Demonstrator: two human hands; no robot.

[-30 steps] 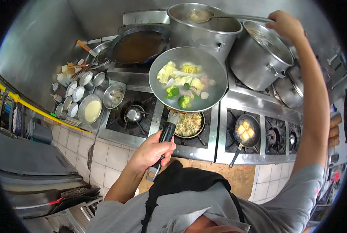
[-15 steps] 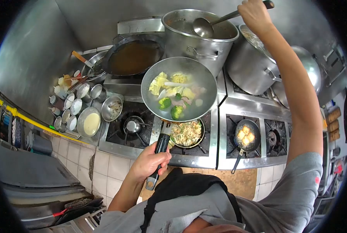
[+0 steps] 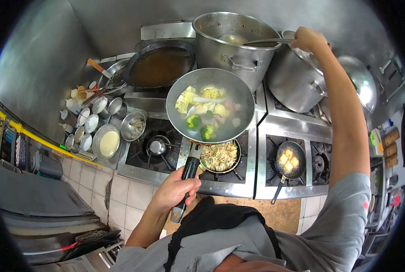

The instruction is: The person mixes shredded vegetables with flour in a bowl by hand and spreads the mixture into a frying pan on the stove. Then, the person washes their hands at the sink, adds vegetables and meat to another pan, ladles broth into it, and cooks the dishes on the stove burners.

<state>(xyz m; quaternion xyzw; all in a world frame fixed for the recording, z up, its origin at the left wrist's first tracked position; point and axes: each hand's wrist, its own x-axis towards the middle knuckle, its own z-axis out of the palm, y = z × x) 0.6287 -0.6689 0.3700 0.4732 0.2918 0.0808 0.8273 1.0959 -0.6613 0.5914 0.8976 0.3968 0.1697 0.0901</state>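
Observation:
My left hand (image 3: 177,189) is wrapped round the black handle of a deep frying pan (image 3: 177,119), held above the stove. Steam rises from the pan, which holds broccoli (image 3: 194,122), pale cabbage leaves (image 3: 184,99) and other pale pieces in liquid. At the upper right, my right hand (image 3: 310,40) grips the end of a long metal ladle (image 3: 268,41). The ladle's bowl is down inside the tall stockpot (image 3: 241,58), partly hidden by the rim and the contents.
Behind the pan stands a wok (image 3: 159,68) of brown liquid. A second stockpot (image 3: 291,84) is at the right. A pan of noodle-like food (image 3: 220,156) and a small pan (image 3: 289,158) with browned pieces sit on burners. Several bowls (image 3: 107,143) crowd the left counter.
My right hand has moved down and slightly right, lowering the ladle's bowl from the rim into the stockpot. The frying pan in my left hand stays nearly in place.

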